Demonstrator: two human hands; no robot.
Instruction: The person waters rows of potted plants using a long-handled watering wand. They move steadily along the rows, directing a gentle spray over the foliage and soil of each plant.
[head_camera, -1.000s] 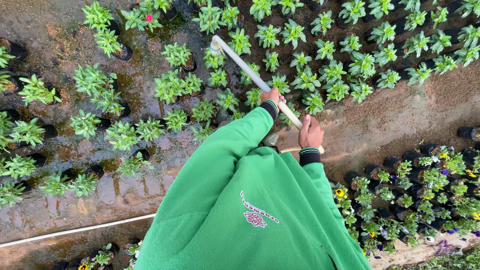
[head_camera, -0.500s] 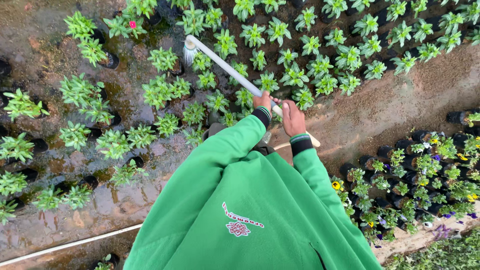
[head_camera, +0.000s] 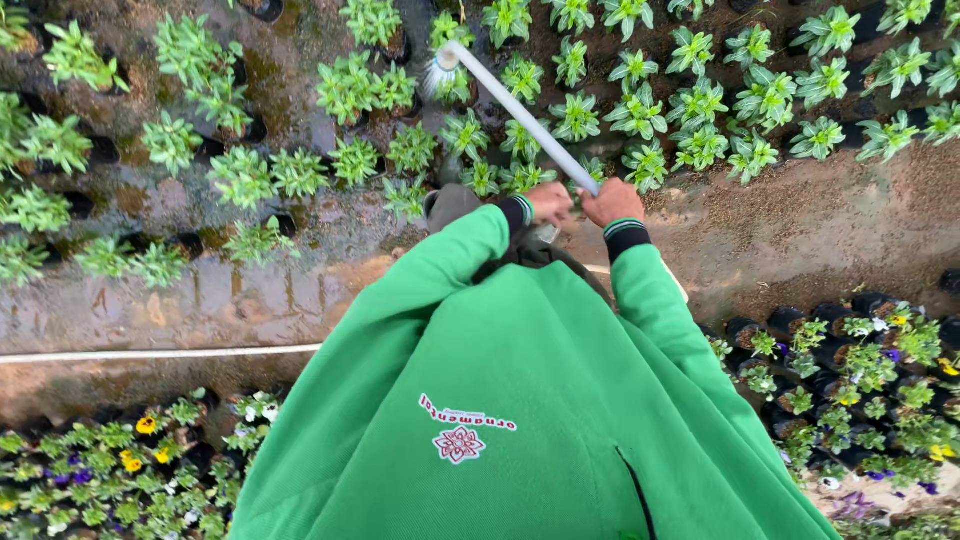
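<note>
Above the wet path, at frame centre, both hands close around 1 white watering wand (head_camera: 520, 110). Left hand (head_camera: 551, 202) wraps the shaft at its near end, fingers curled shut on it. Right hand (head_camera: 612, 203) sits just beside, at 3 o'clock of the left, also clamped on the shaft; the 2 hands nearly touch. The wand runs from the hands toward 11 o'clock, tilted up and away, and ends in a round spray head (head_camera: 441, 66) with a pale fan of water at its tip.

The spray head hangs over green seedlings in dark pots (head_camera: 372, 88), which fill the ground from 9 o'clock round to 2 o'clock. Soil between them looks dark and wet.

Green jacket (head_camera: 520, 390) fills the lower middle, sleeves with dark striped cuffs reaching up to both wrists; a small pink-and-white emblem on the chest.

At 3 o'clock, a bare strip of brown earth (head_camera: 800, 230). At 4 o'clock, pots of flowering plants (head_camera: 870, 370), yellow, white and purple blooms. At 7 o'clock, more of the same flowers (head_camera: 110, 470). A thin white line (head_camera: 150, 354) crosses the paved strip at 9 o'clock; whether hose or cord, cannot tell.
</note>
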